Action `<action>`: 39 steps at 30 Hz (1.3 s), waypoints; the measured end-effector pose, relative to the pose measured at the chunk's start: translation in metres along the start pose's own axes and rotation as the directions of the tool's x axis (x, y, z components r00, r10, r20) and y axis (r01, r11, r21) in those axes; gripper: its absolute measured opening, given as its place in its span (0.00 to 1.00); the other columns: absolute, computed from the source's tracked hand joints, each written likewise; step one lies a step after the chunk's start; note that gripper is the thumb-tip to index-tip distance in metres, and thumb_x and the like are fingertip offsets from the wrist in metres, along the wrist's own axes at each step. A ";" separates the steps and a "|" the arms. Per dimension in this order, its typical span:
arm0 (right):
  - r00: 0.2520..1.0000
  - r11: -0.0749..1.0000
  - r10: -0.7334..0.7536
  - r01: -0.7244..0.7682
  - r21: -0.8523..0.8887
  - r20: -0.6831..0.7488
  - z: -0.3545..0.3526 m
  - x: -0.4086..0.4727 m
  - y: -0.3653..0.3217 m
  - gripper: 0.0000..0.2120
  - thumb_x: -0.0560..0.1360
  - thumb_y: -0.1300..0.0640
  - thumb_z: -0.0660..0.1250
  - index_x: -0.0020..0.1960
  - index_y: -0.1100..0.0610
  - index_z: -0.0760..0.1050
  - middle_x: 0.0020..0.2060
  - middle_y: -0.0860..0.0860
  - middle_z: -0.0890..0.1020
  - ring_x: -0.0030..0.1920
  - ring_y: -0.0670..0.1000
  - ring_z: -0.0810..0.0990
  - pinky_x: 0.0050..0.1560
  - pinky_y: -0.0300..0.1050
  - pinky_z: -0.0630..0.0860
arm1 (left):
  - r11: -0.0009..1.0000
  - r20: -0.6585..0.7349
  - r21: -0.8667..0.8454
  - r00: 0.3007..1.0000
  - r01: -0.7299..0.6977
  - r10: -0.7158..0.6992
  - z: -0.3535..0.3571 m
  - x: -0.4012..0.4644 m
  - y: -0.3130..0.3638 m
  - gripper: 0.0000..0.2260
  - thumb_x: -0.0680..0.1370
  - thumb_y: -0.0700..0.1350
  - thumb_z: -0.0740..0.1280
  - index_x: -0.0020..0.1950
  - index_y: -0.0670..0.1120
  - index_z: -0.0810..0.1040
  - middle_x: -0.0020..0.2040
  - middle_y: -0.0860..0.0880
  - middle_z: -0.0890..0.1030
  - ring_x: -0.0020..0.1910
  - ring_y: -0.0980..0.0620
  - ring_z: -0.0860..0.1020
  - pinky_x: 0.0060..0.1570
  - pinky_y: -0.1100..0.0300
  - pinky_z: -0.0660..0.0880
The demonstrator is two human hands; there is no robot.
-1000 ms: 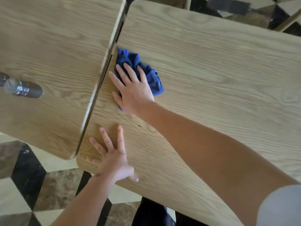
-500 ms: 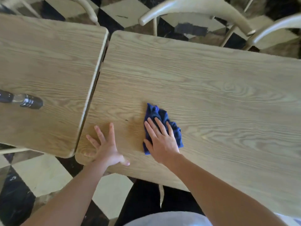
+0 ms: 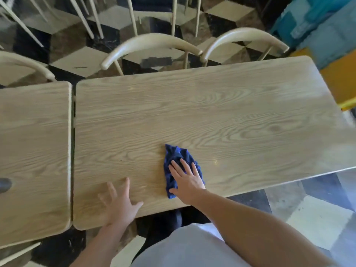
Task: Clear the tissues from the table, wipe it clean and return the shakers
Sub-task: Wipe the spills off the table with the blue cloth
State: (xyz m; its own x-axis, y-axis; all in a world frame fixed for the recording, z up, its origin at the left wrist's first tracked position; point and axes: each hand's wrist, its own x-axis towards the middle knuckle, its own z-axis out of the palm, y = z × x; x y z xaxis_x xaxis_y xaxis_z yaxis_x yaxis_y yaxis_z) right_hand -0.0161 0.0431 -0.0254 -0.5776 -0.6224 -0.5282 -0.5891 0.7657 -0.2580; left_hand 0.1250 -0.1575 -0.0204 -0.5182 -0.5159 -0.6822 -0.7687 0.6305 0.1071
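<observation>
Along the far edge of the light wood-grain table, two cream curved-back chairs are tucked in close, with a third chair back peeking in at the upper left. More pale chair legs stand further off, and something blue and blurry fills the top right corner with a yellow-orange block below it. A second wood-grain table sits just beside the first on the left, a thin dark gap between them. At its left edge a dark rounded object pokes into frame, too cut off to tell what it is. No shaker can be made out for sure, and no tissues show on either top.

The person's right hand lies flat, fingers spread a bit, pressing down on a crumpled dark blue cloth near the front edge of the main table. The cloth sticks out past the fingertips and along the thumb side. The left hand is splayed wide, palm down on bare wood near the front edge, holding nothing, a little apart from the cloth.

Tabletop looks pretty clean, just a tiny dark speck left of the cloth. The floor is a black, white and brown cube-pattern tile.
</observation>
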 end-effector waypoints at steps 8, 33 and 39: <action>0.997 0.998 0.067 -0.067 -0.001 0.036 0.000 -0.007 0.003 0.42 0.78 0.39 0.63 0.81 0.47 0.42 0.80 0.41 0.40 0.80 0.53 0.36 0.78 0.61 0.39 | 0.994 0.005 0.033 0.995 -0.103 0.102 0.020 -0.022 0.038 0.40 0.77 0.59 0.67 0.79 0.65 0.43 0.80 0.50 0.33 0.77 0.28 0.38 0.73 0.31 0.54; 0.985 0.969 0.171 -0.171 0.177 0.015 0.002 -0.116 0.282 0.40 0.78 0.43 0.64 0.81 0.44 0.43 0.80 0.41 0.43 0.79 0.50 0.35 0.78 0.54 0.37 | 0.869 0.189 0.248 0.901 -0.429 0.390 0.111 -0.066 0.348 0.41 0.73 0.67 0.67 0.80 0.63 0.48 0.82 0.51 0.39 0.79 0.34 0.41 0.73 0.38 0.61; 0.973 0.948 0.224 -0.207 0.243 -0.047 -0.004 -0.133 0.354 0.41 0.79 0.44 0.65 0.81 0.45 0.42 0.80 0.41 0.43 0.80 0.51 0.36 0.80 0.55 0.39 | 0.874 0.181 0.259 0.910 -0.411 0.374 0.140 -0.082 0.426 0.41 0.73 0.69 0.65 0.80 0.62 0.49 0.82 0.47 0.40 0.79 0.32 0.42 0.75 0.40 0.56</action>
State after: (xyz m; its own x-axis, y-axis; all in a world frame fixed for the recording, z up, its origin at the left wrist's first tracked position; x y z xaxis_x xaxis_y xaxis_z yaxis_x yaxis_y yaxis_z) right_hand -0.1499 0.3961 -0.0428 -0.7208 -0.4418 -0.5340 -0.3018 0.8937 -0.3321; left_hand -0.1076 0.2349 -0.0200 -0.6912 -0.1286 -0.7112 -0.3621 0.9133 0.1867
